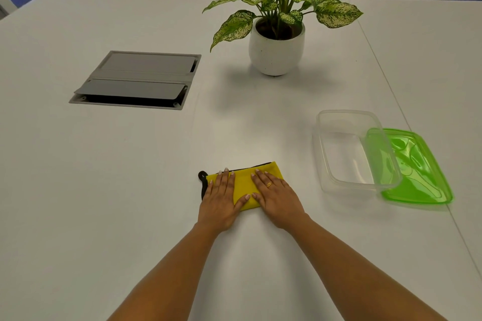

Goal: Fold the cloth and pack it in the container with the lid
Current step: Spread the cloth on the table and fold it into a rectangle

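Observation:
A yellow cloth with a black edge and a black loop at its left corner lies folded into a small rectangle on the white table. My left hand rests flat on its left half, fingers spread. My right hand, a ring on one finger, lies flat on its right half. Both palms press down; neither grips it. To the right stands a clear rectangular container, empty and open. Its green lid lies beneath and beside the container's right edge.
A potted plant in a white pot stands at the far middle of the table. A grey cable hatch is set into the tabletop at the far left. Dark chairs stand behind the table's far edge.

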A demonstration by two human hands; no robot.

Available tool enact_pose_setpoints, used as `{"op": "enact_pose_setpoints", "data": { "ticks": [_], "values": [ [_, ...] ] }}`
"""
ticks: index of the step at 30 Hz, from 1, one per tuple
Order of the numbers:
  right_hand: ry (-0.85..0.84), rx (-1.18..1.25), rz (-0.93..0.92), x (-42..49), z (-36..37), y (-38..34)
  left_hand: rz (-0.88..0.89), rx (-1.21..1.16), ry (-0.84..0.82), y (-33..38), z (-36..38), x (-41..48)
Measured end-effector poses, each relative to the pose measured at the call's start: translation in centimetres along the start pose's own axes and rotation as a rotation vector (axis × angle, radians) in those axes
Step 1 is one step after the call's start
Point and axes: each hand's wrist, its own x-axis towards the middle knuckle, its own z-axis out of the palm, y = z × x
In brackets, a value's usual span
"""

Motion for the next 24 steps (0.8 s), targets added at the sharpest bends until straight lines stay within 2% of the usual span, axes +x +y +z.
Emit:
{"op": "enact_pose_setpoints", "data": {
  "ticks": [8, 13, 16, 24],
  "values": [
    [-0.082, -0.034, 0.032, -0.4, 0.3, 1.2, -0.044, 0.076, 0.067, -0.8, 0.6, -1.2],
    [-0.173, 0.091, 0.036, 0.1, -0.4, 1.5, -0.025, 0.060, 0.046, -1.4, 0.4, -1.0],
    [-0.171, 0.137, 0.034, 0.3, -0.6, 1.6, -0.019, 0.043, 0.019, -1.4, 0.2, -0.8],
    [-0.155, 0.031, -0.099, -0.6, -1.4, 3.2, 0.109, 0.058, -0.086, -3.1, -0.3, -0.7]
  ]
}}
